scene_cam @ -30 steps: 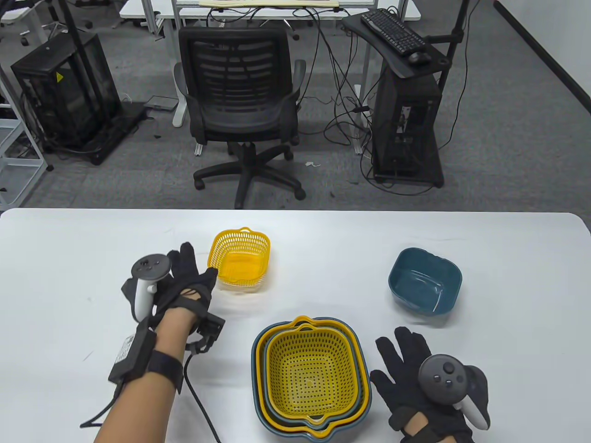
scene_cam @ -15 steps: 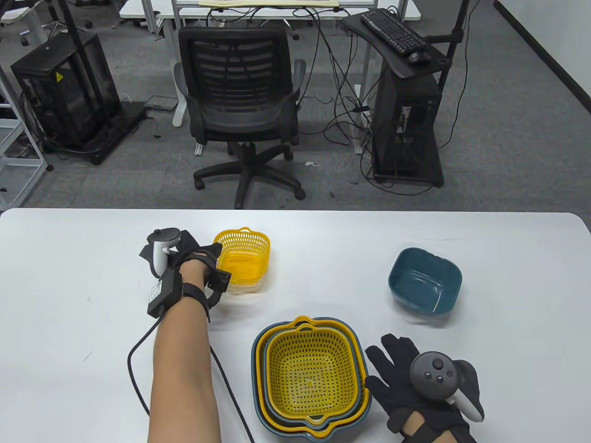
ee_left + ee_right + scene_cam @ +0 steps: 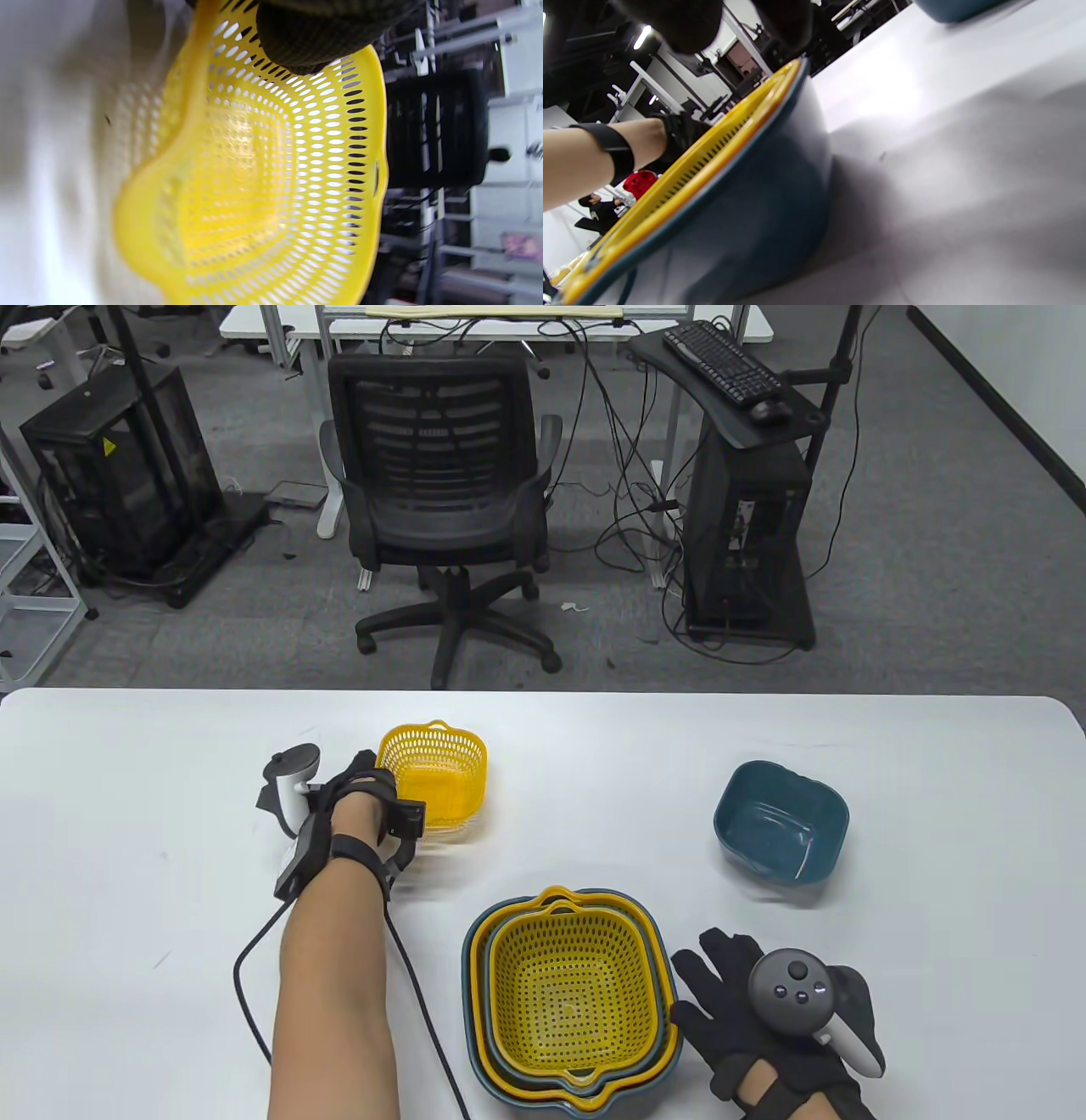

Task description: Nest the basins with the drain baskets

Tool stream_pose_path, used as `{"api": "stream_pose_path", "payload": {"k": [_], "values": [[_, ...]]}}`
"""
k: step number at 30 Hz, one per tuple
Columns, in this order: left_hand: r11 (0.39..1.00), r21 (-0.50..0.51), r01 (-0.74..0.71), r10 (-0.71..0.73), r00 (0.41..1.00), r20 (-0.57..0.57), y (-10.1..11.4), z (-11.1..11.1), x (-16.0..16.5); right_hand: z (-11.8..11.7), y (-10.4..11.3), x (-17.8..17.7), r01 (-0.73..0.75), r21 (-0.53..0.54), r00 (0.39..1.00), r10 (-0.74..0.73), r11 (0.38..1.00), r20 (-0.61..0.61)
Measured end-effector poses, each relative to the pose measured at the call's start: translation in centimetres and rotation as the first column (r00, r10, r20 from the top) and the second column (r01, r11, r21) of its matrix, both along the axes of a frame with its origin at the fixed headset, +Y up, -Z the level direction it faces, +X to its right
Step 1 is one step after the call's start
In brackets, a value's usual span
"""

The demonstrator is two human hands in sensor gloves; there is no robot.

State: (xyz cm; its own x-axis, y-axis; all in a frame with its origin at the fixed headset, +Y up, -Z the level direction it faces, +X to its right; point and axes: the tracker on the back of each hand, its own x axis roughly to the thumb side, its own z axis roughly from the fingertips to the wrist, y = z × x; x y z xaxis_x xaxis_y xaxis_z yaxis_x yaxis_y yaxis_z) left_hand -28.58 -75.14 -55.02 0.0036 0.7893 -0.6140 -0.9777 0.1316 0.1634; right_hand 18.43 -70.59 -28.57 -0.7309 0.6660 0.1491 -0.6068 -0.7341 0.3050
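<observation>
Small yellow drain basket (image 3: pixel 434 774) is gripped at its near-left rim by L hand (image 3: pixel 361 797); basket is seen tilted, far side of table (image 3: pixel 127 814), left of centre. In L wrist view a gloved fingertip (image 3: pixel 309 46) is seen lying over the rim, inside the perforated wall of the basket (image 3: pixel 271 169); motion blur noted at the near edge.

R hand (image 3: pixel 755 1027) is laid flat on table w/ fingers spread, holding nothing; fingertips are just beside, poss. touching, the right wall of the nested stack (image 3: pixel 570 997). Contact can't be confirmed from R wrist view, where only the stack's blue outer wall (image 3: pixel 746 220) and yellow rims are shown.

Stack: yellow baskets set in blue basins, near-centre edge of table.

Small blue basin (image 3: pixel 781 821) is seen upright, alone, right of centre, well apart from both hands
</observation>
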Motion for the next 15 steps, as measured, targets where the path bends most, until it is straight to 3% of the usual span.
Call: {"api": "stream_pose_path", "payload": {"k": [4, 10, 15], "values": [[0.966, 0.048, -0.253, 0.254, 0.967, -0.007, 1.3, 2.3, 0.7, 0.0, 0.0, -0.1, 0.013, -0.012, 1.000, -0.013, 1.000, -0.008], [0.977, 0.087, -0.196, 0.173, 0.960, 0.220, 6.2, 8.1, 2.3, 0.3, 0.4, -0.4, 0.046, 0.014, 0.999, -0.046, 0.999, -0.011], [0.948, 0.146, -0.282, 0.231, 0.928, 0.292, 8.7, 13.7, 4.0, 0.3, 0.4, -0.6, 0.089, 0.026, 0.996, -0.089, 0.996, -0.006]]}}
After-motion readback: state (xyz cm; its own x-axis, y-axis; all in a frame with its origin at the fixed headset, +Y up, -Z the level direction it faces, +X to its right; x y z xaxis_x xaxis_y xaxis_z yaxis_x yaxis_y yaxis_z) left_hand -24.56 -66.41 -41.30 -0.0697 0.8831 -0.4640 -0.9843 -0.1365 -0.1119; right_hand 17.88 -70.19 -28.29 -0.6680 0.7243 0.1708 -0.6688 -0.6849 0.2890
